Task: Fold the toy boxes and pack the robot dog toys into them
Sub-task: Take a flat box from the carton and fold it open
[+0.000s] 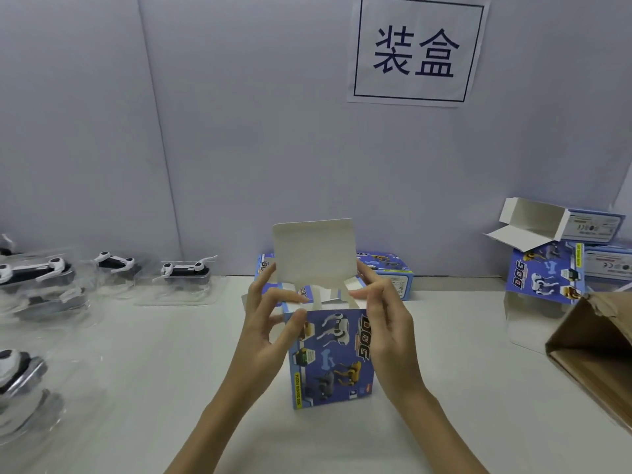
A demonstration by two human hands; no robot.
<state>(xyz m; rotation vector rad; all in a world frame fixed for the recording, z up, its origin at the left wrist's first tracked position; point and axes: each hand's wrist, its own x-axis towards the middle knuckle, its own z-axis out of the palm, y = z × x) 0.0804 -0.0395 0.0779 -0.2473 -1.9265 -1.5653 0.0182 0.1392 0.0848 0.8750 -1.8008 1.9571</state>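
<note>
The left hand (pixel 270 323) pinches the upper left corner of the box (pixel 330 357) between thumb and forefinger, the other fingers loosely spread; the right hand (pixel 386 323) grips the box's upper right edge, forefinger reaching over the open top toward a side flap. The box stands upright at the centre of the table (pixel 154 354), long axis vertical, mouth up, its lid flap (pixel 314 249) raised straight and showing plain white card inside. Its front is glossy blue printed card with dog pictures and the word DOG running sideways. Behind it lie two closed boxes (pixel 393 271), flat on the table against the wall. At the right is a stack of boxes (pixel 547 268), at least three, the top one lying on its side with flaps open. A brown corrugated carton (pixel 588 354) sits at the right edge. On the left, at least five robot dogs (pixel 184 268), black and white, lie in clear plastic blister trays. A paper sign (pixel 415 51) with two printed characters hangs on the wall.
</note>
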